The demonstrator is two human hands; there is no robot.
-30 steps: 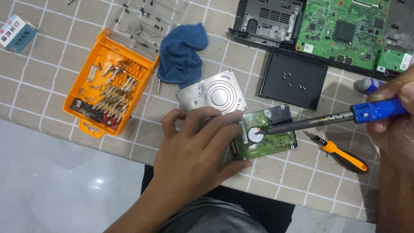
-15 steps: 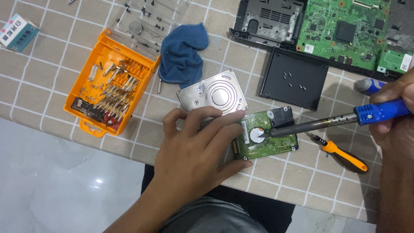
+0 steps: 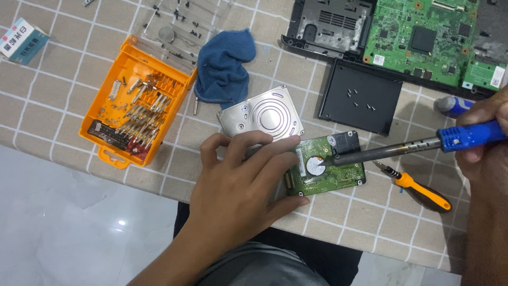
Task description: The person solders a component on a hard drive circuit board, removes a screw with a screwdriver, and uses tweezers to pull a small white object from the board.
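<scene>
The left hand (image 3: 241,190) is laid flat and spread wide, palm down, on the beige checked tablecloth (image 3: 63,90). Nothing is gripped by it; the green hard-drive circuit board (image 3: 325,168) is steadied between the index fingertip at the board's far edge and the thumb at its near edge. The board lies flat, directly to the right of this hand's fingers.

The right hand (image 3: 484,153) is closed around the blue handle of a soldering iron (image 3: 418,144). The iron's dark metal shaft is directed leftward from this hand, and its tip is placed on the board beside the round silver disc at the board's centre.

Just beyond the left hand's fingertips, a silver metal hard-drive casing (image 3: 262,114) lies flat; its near corner is touching or just beside the board. Further beyond it, a crumpled blue cloth (image 3: 225,66) is seen. To the far left of the left hand, an open orange plastic bit case (image 3: 135,103) filled with metal screwdriver bits is set.

Below the iron's shaft, near the right hand, an orange-and-black handled screwdriver (image 3: 418,190) rests on the cloth. Beyond the shaft, a black rectangular cover plate (image 3: 360,98) carrying several small loose screws is placed, and behind it an opened laptop chassis with a green mainboard (image 3: 423,39) is seen.
</scene>
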